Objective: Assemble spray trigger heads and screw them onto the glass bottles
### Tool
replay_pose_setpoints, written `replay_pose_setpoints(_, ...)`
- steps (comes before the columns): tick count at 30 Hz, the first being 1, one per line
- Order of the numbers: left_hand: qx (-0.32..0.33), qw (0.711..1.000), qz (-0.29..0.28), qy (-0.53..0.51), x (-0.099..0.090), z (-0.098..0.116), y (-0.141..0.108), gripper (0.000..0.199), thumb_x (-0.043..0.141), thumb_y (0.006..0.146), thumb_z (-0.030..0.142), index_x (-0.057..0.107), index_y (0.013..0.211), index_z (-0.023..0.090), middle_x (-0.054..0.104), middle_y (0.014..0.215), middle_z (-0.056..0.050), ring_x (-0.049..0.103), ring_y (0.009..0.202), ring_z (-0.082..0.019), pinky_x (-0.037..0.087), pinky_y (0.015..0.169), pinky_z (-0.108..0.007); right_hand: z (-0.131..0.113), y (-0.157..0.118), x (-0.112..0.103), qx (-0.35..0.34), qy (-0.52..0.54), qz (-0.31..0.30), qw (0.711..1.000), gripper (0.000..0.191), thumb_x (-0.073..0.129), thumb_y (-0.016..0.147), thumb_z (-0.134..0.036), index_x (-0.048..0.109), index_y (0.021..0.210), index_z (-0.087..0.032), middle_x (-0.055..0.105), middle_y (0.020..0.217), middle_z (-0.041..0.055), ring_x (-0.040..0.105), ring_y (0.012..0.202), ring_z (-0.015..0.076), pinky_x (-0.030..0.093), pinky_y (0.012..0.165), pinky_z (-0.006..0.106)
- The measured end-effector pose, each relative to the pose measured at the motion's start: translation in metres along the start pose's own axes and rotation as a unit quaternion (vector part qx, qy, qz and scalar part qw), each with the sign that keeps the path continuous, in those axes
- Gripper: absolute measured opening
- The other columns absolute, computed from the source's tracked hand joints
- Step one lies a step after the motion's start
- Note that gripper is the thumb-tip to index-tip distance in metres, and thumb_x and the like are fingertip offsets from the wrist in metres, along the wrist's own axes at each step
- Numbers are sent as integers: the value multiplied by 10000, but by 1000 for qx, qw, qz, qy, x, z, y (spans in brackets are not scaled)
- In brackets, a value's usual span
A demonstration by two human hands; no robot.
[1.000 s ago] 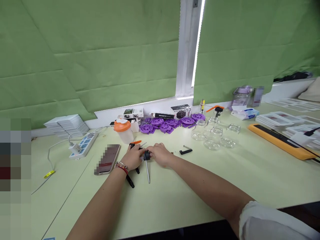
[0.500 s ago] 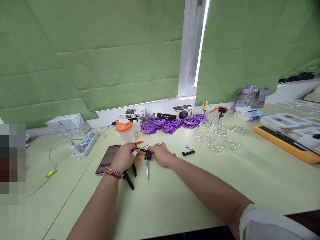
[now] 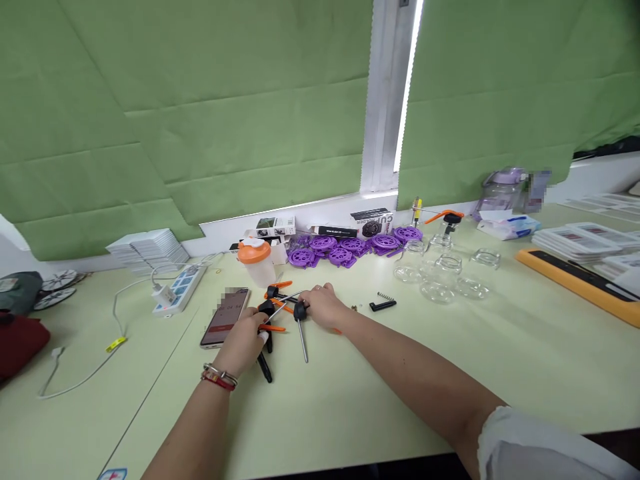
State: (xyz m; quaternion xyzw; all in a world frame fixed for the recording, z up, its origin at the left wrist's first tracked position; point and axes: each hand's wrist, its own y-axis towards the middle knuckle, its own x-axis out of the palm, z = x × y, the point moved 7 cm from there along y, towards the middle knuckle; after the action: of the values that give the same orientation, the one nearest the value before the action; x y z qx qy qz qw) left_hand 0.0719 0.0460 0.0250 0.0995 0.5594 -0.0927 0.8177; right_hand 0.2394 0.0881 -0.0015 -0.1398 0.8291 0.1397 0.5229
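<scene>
Several black-headed parts with metal rods and orange levers lie in a cluster on the table. My left hand [image 3: 244, 341] is closed at the near left side of the cluster, its fingers on a black-and-orange part [image 3: 267, 307]. The exact grip is partly hidden. My right hand [image 3: 323, 307] pinches a black-headed rod piece [image 3: 300, 311], whose metal rod points toward me. Behind the left hand another black knob [image 3: 273, 292] shows beside an orange lever. Black handles [image 3: 265, 368] stick out below the left hand. A phone [image 3: 225, 319] lies just left of it.
An orange-lidded cup [image 3: 257, 261] stands behind the cluster, next to purple discs [image 3: 341, 257] and small boxes [image 3: 373, 223]. To the right are a black clip [image 3: 383, 306] with a spring, glass jars [image 3: 449, 264] and a yellow-orange trimmer [image 3: 575, 283]. A power strip [image 3: 183, 288] lies left.
My left hand has drawn back toward me, uncovering black knobs and orange levers. My right hand stays at the black-headed rod piece. The camera view has turned slightly left.
</scene>
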Motion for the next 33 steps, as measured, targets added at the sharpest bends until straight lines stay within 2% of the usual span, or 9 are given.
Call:
replay_pose_setpoints(6,10,998,30,-62,-14,-5,-14,312,498,762,289,620,1030,186,558,1101,-96,573,961,-243,463,859,-376,-6,5,-4,15,0,23,1000,230,531,819,-140,634,1013,-208,657,839,77,516,907,214,215,791,305)
replay_pose_setpoints(10,-18,987,38,-152,-15,-12,-21,370,531,778,407,589,1083,207,583,1046,-71,583,790,-194,488,712,-342,-6,6,-6,18,13,45,999,195,562,812,-165,634,992,-189,662,838,70,520,917,207,235,818,309)
replay_pose_setpoints(13,-34,969,52,-240,-12,-9,-19,426,563,766,440,559,1104,180,595,1005,-71,577,781,-183,483,674,-316,-7,-1,-16,20,20,68,997,237,599,806,-226,625,1038,-187,656,917,81,511,949,206,255,849,315)
replay_pose_setpoints(17,-6,949,86,-304,-13,19,-13,440,573,774,395,499,1160,196,577,1024,-59,553,887,-185,473,731,-304,-14,-28,-38,-1,155,100,983,260,474,893,-347,647,995,-183,649,895,63,523,880,183,335,790,289)
replay_pose_setpoints(19,11,952,104,-289,-12,39,-11,401,558,788,358,493,1155,207,571,1004,-52,543,901,-186,464,762,-315,-21,-49,-42,-39,270,48,961,340,409,910,-418,646,946,-177,627,794,29,514,709,142,365,652,246)
replay_pose_setpoints(21,28,956,115,-269,-9,60,-10,376,542,794,320,494,1148,205,556,1000,-61,536,897,-194,463,762,-332,-27,-72,-44,-70,309,-10,948,305,473,872,-432,640,904,-179,567,683,-11,442,579,107,334,547,217)
replay_pose_setpoints(26,87,967,108,-215,10,108,-8,318,521,796,258,546,1108,199,493,1042,-81,513,923,-207,453,824,-378,-16,-124,-66,-75,252,-4,965,210,472,866,-269,567,705,-172,423,549,-46,341,504,83,270,489,206)
replay_pose_setpoints(29,87,964,109,-227,20,124,-6,304,498,815,248,560,1104,181,465,1055,-89,504,964,-212,438,872,-394,-11,-144,-72,-80,220,-17,972,193,469,881,-313,590,811,-180,531,639,-20,435,561,107,322,523,213)
replay_pose_setpoints(33,107,956,90,-257,22,141,-6,273,449,867,290,586,1079,187,473,1005,-78,506,978,-209,430,893,-404,-9,-157,-78,-102,90,39,990,251,447,880,-218,598,1064,-136,653,875,91,558,759,196,403,678,294)
